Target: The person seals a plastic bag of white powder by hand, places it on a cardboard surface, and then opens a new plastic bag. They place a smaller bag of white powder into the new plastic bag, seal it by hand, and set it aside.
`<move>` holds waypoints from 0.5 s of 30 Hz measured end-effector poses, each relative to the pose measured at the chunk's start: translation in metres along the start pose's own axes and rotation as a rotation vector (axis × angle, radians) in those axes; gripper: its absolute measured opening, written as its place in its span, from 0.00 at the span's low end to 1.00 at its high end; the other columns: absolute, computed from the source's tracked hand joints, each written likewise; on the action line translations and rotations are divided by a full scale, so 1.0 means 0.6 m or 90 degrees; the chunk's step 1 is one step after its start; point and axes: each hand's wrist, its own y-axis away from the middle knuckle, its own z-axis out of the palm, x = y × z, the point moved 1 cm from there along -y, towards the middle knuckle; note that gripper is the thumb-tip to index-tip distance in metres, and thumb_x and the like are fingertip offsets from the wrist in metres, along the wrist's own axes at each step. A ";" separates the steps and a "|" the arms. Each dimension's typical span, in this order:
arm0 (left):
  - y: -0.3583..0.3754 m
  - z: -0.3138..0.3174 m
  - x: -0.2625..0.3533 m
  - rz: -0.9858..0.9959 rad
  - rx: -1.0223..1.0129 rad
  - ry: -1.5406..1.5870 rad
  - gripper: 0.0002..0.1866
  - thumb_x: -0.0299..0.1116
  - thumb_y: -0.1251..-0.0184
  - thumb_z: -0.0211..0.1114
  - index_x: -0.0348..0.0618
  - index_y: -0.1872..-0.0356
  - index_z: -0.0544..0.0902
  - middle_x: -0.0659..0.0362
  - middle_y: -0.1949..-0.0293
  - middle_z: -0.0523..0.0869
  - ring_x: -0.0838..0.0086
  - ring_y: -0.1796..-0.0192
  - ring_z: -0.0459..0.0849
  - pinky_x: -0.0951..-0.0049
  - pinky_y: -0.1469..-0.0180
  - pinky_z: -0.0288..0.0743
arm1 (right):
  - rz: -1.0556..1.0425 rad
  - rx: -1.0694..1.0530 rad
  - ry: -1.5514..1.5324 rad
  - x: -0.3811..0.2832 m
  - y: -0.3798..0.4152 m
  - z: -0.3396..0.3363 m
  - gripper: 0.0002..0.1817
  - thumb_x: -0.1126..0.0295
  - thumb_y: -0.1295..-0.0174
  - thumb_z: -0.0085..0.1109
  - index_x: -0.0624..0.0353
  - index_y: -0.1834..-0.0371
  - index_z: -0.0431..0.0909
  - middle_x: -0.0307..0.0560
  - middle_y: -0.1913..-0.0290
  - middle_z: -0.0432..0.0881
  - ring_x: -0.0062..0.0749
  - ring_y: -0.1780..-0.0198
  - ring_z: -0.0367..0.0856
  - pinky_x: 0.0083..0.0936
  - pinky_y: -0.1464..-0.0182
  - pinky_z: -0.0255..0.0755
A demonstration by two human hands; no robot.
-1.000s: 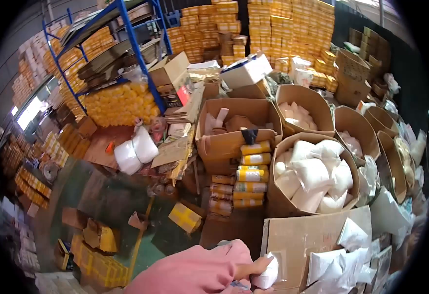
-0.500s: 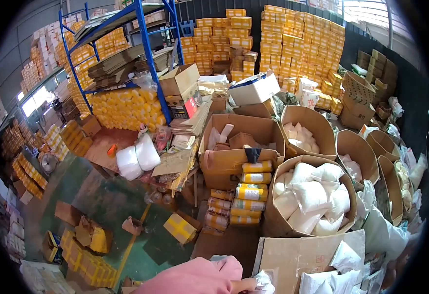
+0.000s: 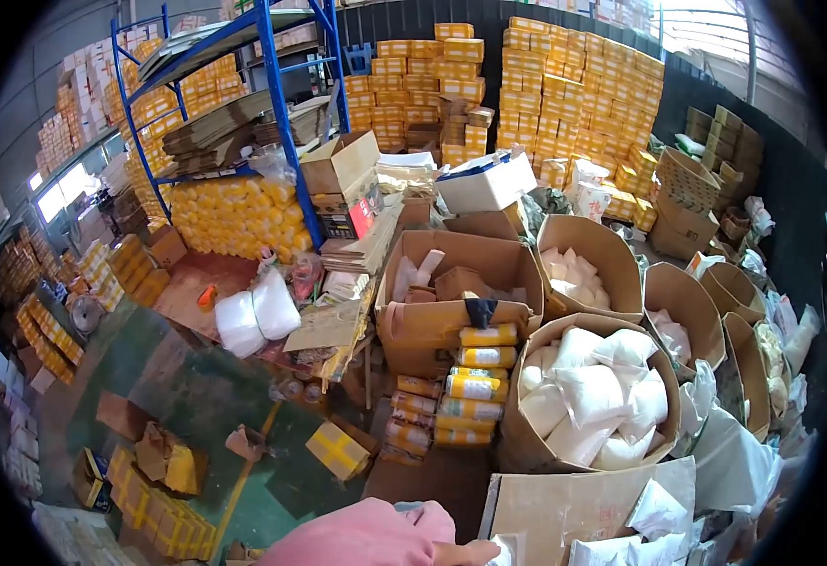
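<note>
My left arm, in a pink sleeve (image 3: 361,534), reaches in from the bottom edge. At its end my left hand (image 3: 470,553) is closed at the edge of a white plastic bag (image 3: 502,549); the lower part of the hand and bag is cut off by the frame. Just right of them lies a flat cardboard sheet (image 3: 564,509), with several filled white bags (image 3: 659,509) on its right end. Beyond the sheet stands a big carton (image 3: 536,453) heaped with plump white bags (image 3: 591,387). My right hand is out of sight.
Yellow-labelled rolled packs (image 3: 470,389) are stacked beside an open carton (image 3: 432,335). More open cartons (image 3: 591,241) stand behind and right. At left are a blue rack (image 3: 286,132), clear-wrapped rolls (image 3: 258,313) and taped boxes (image 3: 340,449) on the green floor.
The view has shifted slightly, so most of the scene sits a little further left. My hand and the white bag are slightly lower, with less of the bag showing.
</note>
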 end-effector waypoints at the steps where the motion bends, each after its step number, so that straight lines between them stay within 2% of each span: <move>1: -0.009 0.025 -0.015 0.026 0.048 -0.042 0.09 0.35 0.49 0.68 0.40 0.73 0.88 0.47 0.70 0.89 0.54 0.63 0.90 0.55 0.61 0.83 | 0.001 0.001 0.003 -0.003 -0.003 -0.003 0.10 0.71 0.43 0.60 0.68 0.63 0.80 0.60 0.62 0.85 0.49 0.62 0.81 0.45 0.56 0.74; 3: -0.050 0.103 -0.056 -0.032 0.003 -0.025 0.09 0.35 0.50 0.68 0.40 0.73 0.89 0.47 0.69 0.89 0.54 0.63 0.90 0.55 0.61 0.83 | 0.000 0.000 0.013 -0.007 -0.009 -0.008 0.10 0.71 0.43 0.60 0.68 0.64 0.80 0.60 0.63 0.85 0.49 0.62 0.81 0.45 0.56 0.74; 5: -0.016 0.027 -0.033 -0.002 -0.038 -0.049 0.10 0.32 0.54 0.71 0.39 0.70 0.90 0.46 0.68 0.90 0.54 0.62 0.90 0.54 0.61 0.83 | -0.005 -0.004 0.025 -0.009 -0.018 -0.012 0.10 0.71 0.43 0.60 0.68 0.64 0.80 0.60 0.63 0.85 0.49 0.62 0.81 0.45 0.56 0.73; 7: -0.010 -0.012 -0.029 0.004 -0.049 -0.054 0.10 0.32 0.53 0.70 0.39 0.70 0.90 0.46 0.68 0.90 0.53 0.62 0.90 0.54 0.61 0.83 | 0.001 -0.007 0.040 -0.019 -0.020 -0.017 0.10 0.70 0.43 0.60 0.68 0.65 0.81 0.60 0.63 0.85 0.49 0.63 0.81 0.46 0.56 0.73; 15: -0.016 -0.059 -0.022 0.069 -0.056 -0.071 0.11 0.34 0.49 0.66 0.40 0.67 0.89 0.44 0.67 0.89 0.50 0.61 0.89 0.50 0.62 0.82 | 0.010 -0.004 0.090 -0.030 -0.033 -0.044 0.09 0.70 0.43 0.59 0.68 0.67 0.81 0.61 0.65 0.84 0.50 0.64 0.82 0.46 0.58 0.73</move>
